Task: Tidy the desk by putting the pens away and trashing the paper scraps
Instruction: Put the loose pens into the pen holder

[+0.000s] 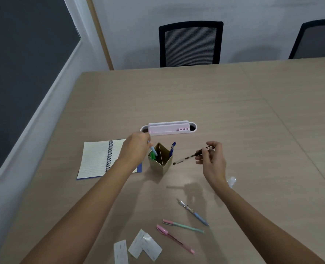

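A tan paper pen holder stands mid-desk with a dark blue pen upright in its right half. My left hand grips a light blue pen whose green tip sits inside the holder's left half. To the right of the holder, my right hand holds a black and white pen slanted above the desk. Three pens lie nearer to me: a blue one, a pink and mint one, a pink one. White paper scraps and another scrap lie at the front edge.
An open spiral notebook lies left of the holder, partly under my left arm. A pale pink desk organizer sits behind the holder. A small clear object rests by my right wrist. Two black chairs stand beyond the desk.
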`<state>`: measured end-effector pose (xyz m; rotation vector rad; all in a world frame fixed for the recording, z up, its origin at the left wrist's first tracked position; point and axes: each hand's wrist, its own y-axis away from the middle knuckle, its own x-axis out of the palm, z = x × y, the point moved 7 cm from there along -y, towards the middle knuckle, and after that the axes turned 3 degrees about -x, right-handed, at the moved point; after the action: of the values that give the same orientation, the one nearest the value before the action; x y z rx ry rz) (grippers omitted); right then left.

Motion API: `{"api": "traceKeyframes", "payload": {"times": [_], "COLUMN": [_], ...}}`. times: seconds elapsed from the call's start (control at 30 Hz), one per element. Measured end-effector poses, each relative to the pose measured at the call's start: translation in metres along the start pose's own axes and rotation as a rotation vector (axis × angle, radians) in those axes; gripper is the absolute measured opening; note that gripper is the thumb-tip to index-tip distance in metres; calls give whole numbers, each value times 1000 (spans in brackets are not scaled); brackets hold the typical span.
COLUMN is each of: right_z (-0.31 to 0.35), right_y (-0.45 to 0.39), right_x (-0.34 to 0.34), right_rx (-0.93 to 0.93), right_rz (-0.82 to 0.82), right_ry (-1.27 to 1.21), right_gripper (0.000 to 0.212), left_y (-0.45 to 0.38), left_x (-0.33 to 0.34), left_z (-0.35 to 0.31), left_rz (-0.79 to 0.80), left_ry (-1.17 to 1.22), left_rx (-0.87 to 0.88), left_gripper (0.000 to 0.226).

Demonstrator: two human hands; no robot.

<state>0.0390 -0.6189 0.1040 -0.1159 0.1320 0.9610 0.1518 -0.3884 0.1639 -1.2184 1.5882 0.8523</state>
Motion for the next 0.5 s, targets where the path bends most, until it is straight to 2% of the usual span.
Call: {"api": "traceKeyframes", "payload": {"times": [0.17, 0.27, 0.43, 0.5], "right_z": [-6, 0, -6, -10], "right_y": [-2, -8, -18, -19], "right_x": [20, 37, 74, 87], "right_rx": [23, 0, -40, -91], "right_rz": [-30, -1, 150, 215], "right_ry": [-26, 23, 176, 299], "right_gripper": [8, 8, 14, 15], "left_y": [2, 5, 49, 77], "left_x": [46, 55, 59, 81], "left_z": [12, 20, 31, 35], "left_rz": [135, 90, -118, -23], "left_ry": [39, 96, 327, 334], "left_rx": [-38, -24, -63, -60], "left_gripper": [14, 18, 27, 22]}}
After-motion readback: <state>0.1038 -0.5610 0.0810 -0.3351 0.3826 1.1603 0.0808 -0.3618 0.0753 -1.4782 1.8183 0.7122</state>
